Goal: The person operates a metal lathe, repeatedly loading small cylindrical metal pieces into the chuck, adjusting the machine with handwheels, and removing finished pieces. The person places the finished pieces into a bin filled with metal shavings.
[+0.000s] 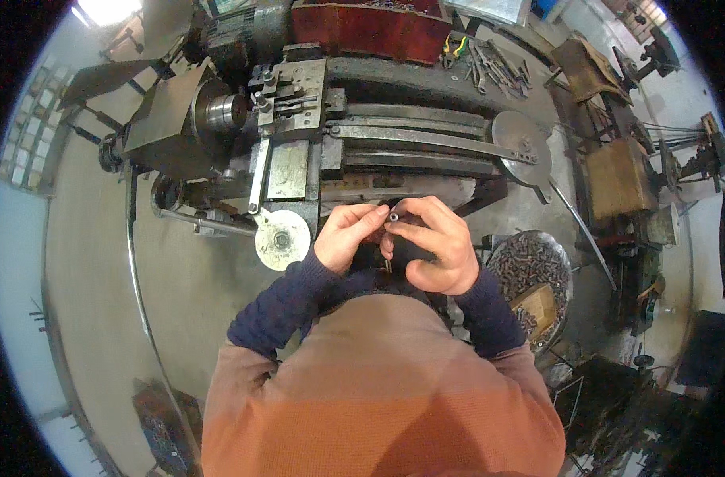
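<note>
In front of my chest, at the near side of a lathe-like machine, both hands meet around a small hollow metal piece (394, 216) with a round hole in its end. My left hand (346, 237) is closed, its thumb and forefinger pinching the piece from the left. From the other side my right hand (443, 246) grips it with bent fingers. Most of the piece's length is hidden by the fingers. Left of my left hand is a round metal disc (283, 238) joined by a lever to the slide (295, 99).
A basin (567, 266) of small dark metal parts stands at my right, with a tan box-like scoop (537, 308) in it. Wrenches (496, 70) and yellow-green-handled pliers (453, 52) lie behind the machine, beside a red bin (370, 33). A chuck (226, 113) sits far left; a long bar (426, 141) reaches a second disc (523, 131).
</note>
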Demonstrator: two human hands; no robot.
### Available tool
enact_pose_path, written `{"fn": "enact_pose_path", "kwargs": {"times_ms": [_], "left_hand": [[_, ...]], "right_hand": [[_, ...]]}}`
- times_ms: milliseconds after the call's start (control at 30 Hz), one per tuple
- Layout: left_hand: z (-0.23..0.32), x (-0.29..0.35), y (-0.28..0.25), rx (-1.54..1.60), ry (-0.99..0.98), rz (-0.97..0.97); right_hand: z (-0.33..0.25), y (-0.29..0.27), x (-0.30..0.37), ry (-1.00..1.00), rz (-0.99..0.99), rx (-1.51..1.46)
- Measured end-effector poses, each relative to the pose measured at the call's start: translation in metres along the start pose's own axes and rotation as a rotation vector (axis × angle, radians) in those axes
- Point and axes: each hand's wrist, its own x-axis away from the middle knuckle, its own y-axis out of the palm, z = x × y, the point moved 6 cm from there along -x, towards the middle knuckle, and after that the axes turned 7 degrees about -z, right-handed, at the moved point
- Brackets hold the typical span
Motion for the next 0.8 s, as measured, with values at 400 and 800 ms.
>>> {"fn": "enact_pose_path", "kwargs": {"times_ms": [400,800], "left_hand": [[-0.021,0.005,-0.018,0.194,-0.02,0.046],[-0.017,0.001,-0.029,0.202,-0.031,0.125]], "right_hand": [[0.016,0.02,-0.005,0.044,0.006,-0.073],[0.035,0.031,-0.013,-0.003,0.029,-0.094]]}}
